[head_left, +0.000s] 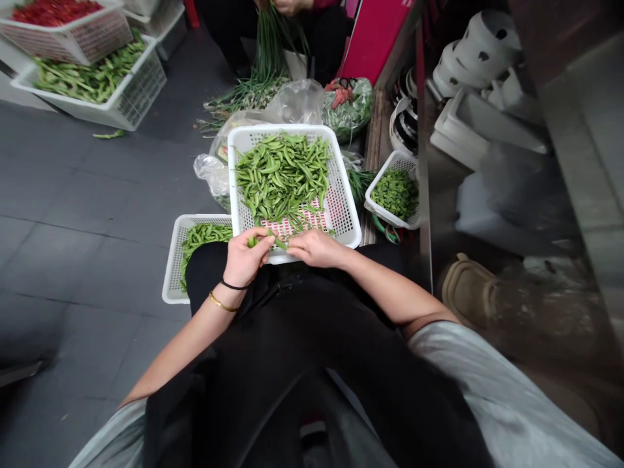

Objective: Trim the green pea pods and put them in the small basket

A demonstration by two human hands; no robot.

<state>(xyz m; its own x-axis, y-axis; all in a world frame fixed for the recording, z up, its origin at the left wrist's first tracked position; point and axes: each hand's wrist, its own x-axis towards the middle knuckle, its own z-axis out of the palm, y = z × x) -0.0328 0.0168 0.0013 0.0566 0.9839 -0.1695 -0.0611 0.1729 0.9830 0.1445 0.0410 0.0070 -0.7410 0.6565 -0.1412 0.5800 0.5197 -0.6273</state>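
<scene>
Close together, the left hand (pixel 248 257) and right hand (pixel 316 248) both pinch one green bean pod (pixel 277 241) above the near side of a white perforated basket (pixel 344 195). The work looks partway along: a large pile of pods (pixel 280 174) lies in this basket and more in a second basket (pixel 174 263) at lower left, though which lot is finished I cannot tell. The held pod's long axis slants from upper left down toward the right hand; its stem end cannot be made out

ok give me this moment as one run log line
left hand: holding green pod | right hand: at pod's right end | white basket: hands at near rim, loose pods heaped beyond
</scene>
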